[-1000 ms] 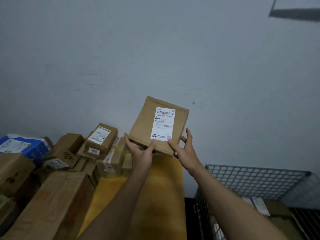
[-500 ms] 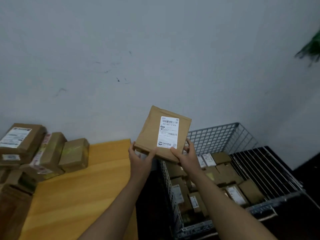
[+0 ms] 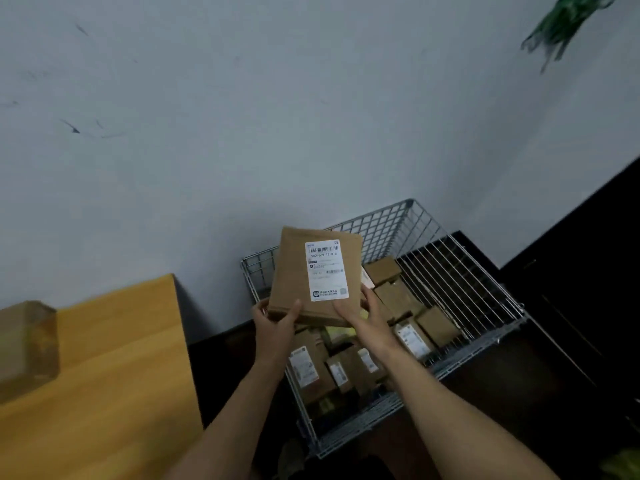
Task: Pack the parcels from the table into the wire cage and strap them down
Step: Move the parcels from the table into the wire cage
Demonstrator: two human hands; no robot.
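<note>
Parcel held in both hands over the wire cage [image 3: 485,282]: I have the flat brown cardboard parcel [image 3: 294,271] raised and tilted, its white shipping label [image 3: 325,270] and barcode facing the head camera. My left grip [image 3: 277,322] pinches the lower left corner, with the thumb flat on the front face and the fingers behind the card, out of sight. My right grip [image 3: 360,313] clamps the lower right corner, thumb just under the label and fingers curled round the right edge. Both bare forearms reach in from the bottom of the frame.

The parcel hangs above the left part of the cage, in front of its back mesh wall. Below it, packed parcels [image 3: 438,325] lie side by side on the cage bottom. They are brown boxes, and several show white labels. The cage stands on a dark floor [image 3: 519,375] against a pale, scuffed wall [image 3: 242,133].

To the left, apart from the cage across a dark gap, is the yellow wooden desk [image 3: 121,358]. One brown taped box [image 3: 26,348] sits at its far left edge, too blurred to read. A green object [image 3: 568,22] hangs at the upper right, too blurred to identify.
</note>
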